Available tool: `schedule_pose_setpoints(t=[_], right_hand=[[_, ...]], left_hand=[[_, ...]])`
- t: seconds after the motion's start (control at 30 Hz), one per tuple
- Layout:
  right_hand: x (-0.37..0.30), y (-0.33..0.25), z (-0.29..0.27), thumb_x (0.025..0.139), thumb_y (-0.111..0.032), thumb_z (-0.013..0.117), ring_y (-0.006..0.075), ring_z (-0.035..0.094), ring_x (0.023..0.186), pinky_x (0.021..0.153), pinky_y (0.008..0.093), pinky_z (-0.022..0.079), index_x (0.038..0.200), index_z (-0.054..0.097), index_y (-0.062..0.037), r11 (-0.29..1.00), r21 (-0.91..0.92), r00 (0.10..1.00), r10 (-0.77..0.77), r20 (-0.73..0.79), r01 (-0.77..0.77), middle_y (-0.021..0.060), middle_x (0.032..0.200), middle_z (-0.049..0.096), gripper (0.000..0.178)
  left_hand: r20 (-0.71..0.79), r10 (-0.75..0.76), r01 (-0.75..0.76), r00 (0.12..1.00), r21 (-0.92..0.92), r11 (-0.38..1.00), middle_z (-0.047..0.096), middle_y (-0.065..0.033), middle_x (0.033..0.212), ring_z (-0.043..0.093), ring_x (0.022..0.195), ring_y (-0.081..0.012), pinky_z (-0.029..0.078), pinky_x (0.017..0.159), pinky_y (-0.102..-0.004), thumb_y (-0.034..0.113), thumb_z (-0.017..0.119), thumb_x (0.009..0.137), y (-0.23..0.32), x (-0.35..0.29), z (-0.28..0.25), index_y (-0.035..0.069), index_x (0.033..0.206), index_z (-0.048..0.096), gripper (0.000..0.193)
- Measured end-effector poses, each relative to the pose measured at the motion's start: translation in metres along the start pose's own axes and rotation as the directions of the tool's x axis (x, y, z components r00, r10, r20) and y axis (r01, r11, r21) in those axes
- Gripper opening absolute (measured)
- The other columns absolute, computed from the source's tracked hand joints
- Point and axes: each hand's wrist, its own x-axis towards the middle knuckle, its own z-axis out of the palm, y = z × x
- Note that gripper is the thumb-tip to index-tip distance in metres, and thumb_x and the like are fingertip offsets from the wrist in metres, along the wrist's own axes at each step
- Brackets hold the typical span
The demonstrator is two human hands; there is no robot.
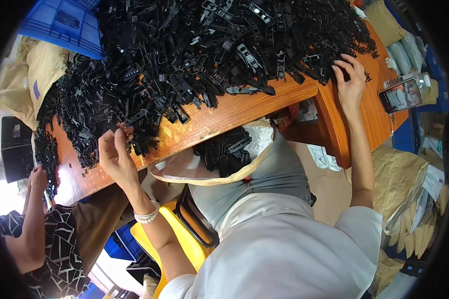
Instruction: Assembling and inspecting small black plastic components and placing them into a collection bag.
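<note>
A big heap of black plastic parts (184, 65), many of them long and narrow, covers the far side of the wooden table (224, 107). At the heap's near left edge, my left hand (115, 155) has thumb and fingers pinched on a small black plastic part (115, 127); its exact kind is hard to make out. My right hand (351, 82) rests at the heap's right edge, fingers bent and apart, touching the black pieces there. On my lap lies an opened paper bag (259, 158) with a pale lining, holding several larger black parts (229, 149).
A blue crate (60, 25) stands at the far left. A phone (400, 96) is held up beyond the table's right edge. Paper sacks (396, 189) fill the right side. Another person's hand (36, 179) works at the left, near a yellow chair (184, 244).
</note>
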Motion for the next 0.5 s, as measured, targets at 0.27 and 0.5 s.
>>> schedule_pose_setpoints(t=[0.27,0.5], right_hand=[[0.003,-0.045,-0.019,0.076,-0.002,0.062,0.0194,0.054,0.087,0.076,0.0279,0.042,0.085,0.059,0.0008,0.939,0.344,0.990,0.064,-0.127,-0.016,0.0095,0.098,0.056,0.011],[-0.016,-0.122,-0.042,0.083,0.005,0.047,0.0188,0.060,0.066,0.066,0.0275,0.048,0.099,0.048,0.0040,0.164,0.830,0.833,-0.071,0.549,-0.533,0.0159,0.084,0.058,0.016]], left_hand=[[0.250,-0.086,0.120,0.964,-0.125,0.985,0.055,-0.0034,0.089,0.052,0.081,-0.0084,0.044,0.069,-0.0196,-0.010,0.061,0.071,0.032,-0.037,0.044,0.001,0.098,0.052,0.030],[0.628,-0.219,0.504,0.747,-0.320,0.802,0.055,-0.0008,0.081,0.050,0.073,-0.0063,0.042,0.065,-0.0181,-0.011,0.064,0.067,0.049,-0.063,0.097,-0.002,0.101,0.056,0.036]])
